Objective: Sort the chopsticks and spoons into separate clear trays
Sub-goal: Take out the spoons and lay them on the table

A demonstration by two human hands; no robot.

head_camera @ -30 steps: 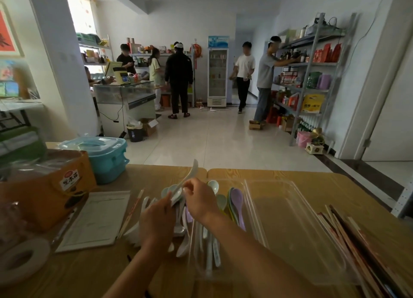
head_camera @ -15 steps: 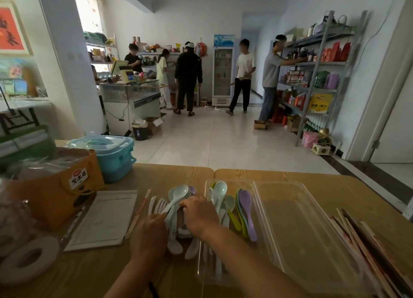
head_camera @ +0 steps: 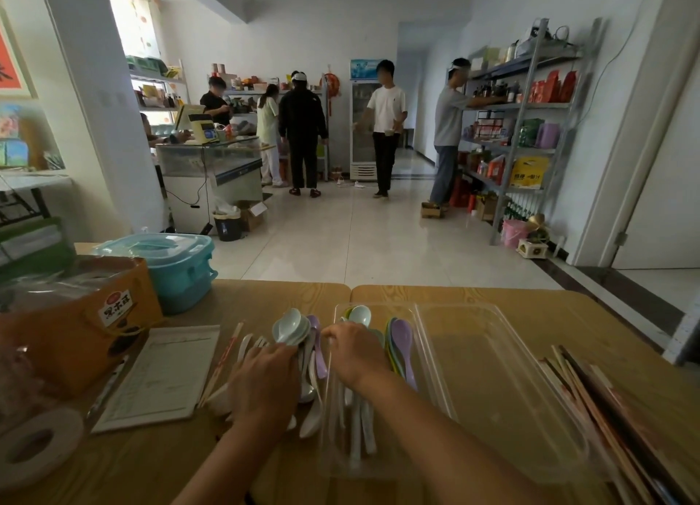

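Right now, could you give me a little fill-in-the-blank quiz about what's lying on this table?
1. The bundle of brown wooden chopsticks lies to the ____ of the clear plastic tray.
2. The lilac plastic spoon lies ____ that tray.
3. The loose pile of pale plastic spoons beside the tray is touched by the person's ____ hand.

Missing words: right; inside; left.

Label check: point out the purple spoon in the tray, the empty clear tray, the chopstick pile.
purple spoon (head_camera: 402, 335): head view, bowl.
empty clear tray (head_camera: 492, 376): head view, bare floor.
chopstick pile (head_camera: 594, 410): head view, shafts.
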